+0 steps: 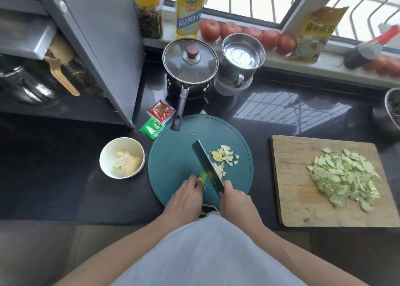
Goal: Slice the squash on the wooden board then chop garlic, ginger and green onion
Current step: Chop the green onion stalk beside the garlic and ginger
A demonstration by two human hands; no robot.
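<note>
On the round teal board (173,155) my right hand (237,201) grips the handle of a dark cleaver (205,162), its blade lying edge-down across the board. My left hand (186,195) pinches a short piece of green onion (202,177) just left of the blade. Chopped garlic (228,155) and a ginger slice (217,155) lie right of the blade. Sliced pale green squash (346,184) is heaped on the wooden board (292,177) at the right.
A white bowl (106,155) with ginger and scraps sits left of the teal board. Behind it stand a lidded saucepan (190,62) whose handle reaches over the board's rim, two seasoning packets (157,119) and a steel mug (240,60). Tomatoes (249,33) line the windowsill.
</note>
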